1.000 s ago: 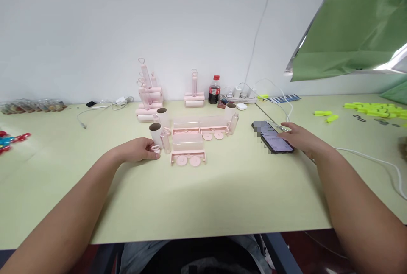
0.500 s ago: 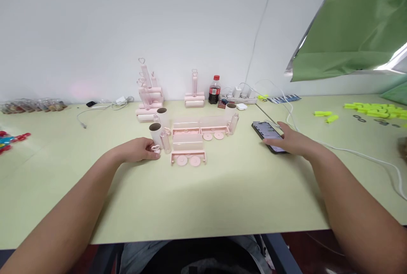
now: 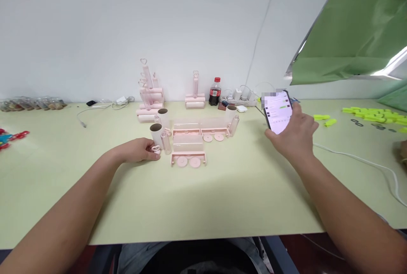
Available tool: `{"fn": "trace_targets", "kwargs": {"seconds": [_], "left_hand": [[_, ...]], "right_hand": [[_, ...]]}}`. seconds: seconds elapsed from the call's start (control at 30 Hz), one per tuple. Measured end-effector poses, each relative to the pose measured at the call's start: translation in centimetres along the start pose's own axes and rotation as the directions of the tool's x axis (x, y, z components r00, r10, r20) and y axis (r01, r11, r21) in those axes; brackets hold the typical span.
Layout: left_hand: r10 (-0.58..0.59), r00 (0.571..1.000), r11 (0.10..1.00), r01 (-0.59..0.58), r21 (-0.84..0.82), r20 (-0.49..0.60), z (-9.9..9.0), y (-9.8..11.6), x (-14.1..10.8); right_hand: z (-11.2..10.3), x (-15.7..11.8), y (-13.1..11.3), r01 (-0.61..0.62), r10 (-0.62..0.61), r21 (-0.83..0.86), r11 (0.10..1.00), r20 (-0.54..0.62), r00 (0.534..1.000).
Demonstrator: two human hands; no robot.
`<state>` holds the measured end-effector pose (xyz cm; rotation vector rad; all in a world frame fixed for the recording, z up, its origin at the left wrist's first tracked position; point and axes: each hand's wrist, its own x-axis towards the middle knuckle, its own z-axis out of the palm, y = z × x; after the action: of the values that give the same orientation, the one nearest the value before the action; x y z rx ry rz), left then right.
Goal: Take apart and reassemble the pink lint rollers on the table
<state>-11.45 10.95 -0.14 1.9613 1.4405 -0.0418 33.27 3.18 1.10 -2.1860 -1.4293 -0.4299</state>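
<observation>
My right hand (image 3: 294,138) holds a phone (image 3: 277,112) upright above the table, its lit screen facing me. My left hand (image 3: 138,150) rests on the table with its fingers closed on a small pink heart-topped piece (image 3: 156,149). Right beside it stand a white paper roll (image 3: 157,137) and a clear pink tube (image 3: 165,143). In the middle lie pink trays (image 3: 188,158) with clear covers (image 3: 188,143) and flat pink discs (image 3: 195,162). Another white roll (image 3: 230,113) and clear tube (image 3: 234,125) stand at the trays' right end.
Along the wall are pink rollers (image 3: 195,101), a cola bottle (image 3: 215,91), a power strip (image 3: 244,101) and a white charger (image 3: 121,100). Yellow pieces (image 3: 375,115) and a white cable (image 3: 359,152) lie at right, bagged items (image 3: 32,104) at far left.
My right hand has lifted the phone off the table and tilted its screen up toward me. My left hand has stayed in place.
</observation>
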Motion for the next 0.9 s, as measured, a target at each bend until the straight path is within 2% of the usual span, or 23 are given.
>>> {"fn": "trace_targets", "kwargs": {"seconds": [0.23, 0.37, 0.5, 0.63, 0.8, 0.9], "left_hand": [[0.006, 1.0, 0.997, -0.007, -0.073, -0.008, 0.1, -0.5, 0.2], [0.007, 1.0, 0.995, -0.008, -0.103, -0.012, 0.1, -0.9, 0.4], [0.012, 0.999, 0.996, -0.014, -0.085, -0.03, 0.0, -0.8, 0.4], [0.0, 1.0, 0.999, -0.002, -0.051, -0.028, 0.0, -0.6, 0.3], [-0.004, 1.0, 0.998, 0.004, -0.062, -0.003, 0.0, -0.8, 0.4], [0.004, 1.0, 0.998, -0.003, -0.069, 0.008, 0.0, -0.8, 0.3]], "right_hand": [[-1.2, -0.4, -0.5, 0.037, -0.031, 0.043, 0.998, -0.128, 0.991], [-1.4, -0.5, -0.5, 0.034, -0.026, 0.058, 0.998, -0.131, 0.991], [-1.2, -0.5, -0.4, -0.043, 0.064, 0.218, 0.975, -0.092, 0.994], [-0.5, 0.1, 0.2, -0.169, 0.172, 0.313, 0.934, 0.021, 0.985], [0.4, 1.1, 1.5, -0.28, 0.224, 0.175, 0.944, 0.283, 0.933], [0.9, 1.2, 2.2, -0.277, 0.222, 0.098, 0.956, 0.376, 0.9]]}}
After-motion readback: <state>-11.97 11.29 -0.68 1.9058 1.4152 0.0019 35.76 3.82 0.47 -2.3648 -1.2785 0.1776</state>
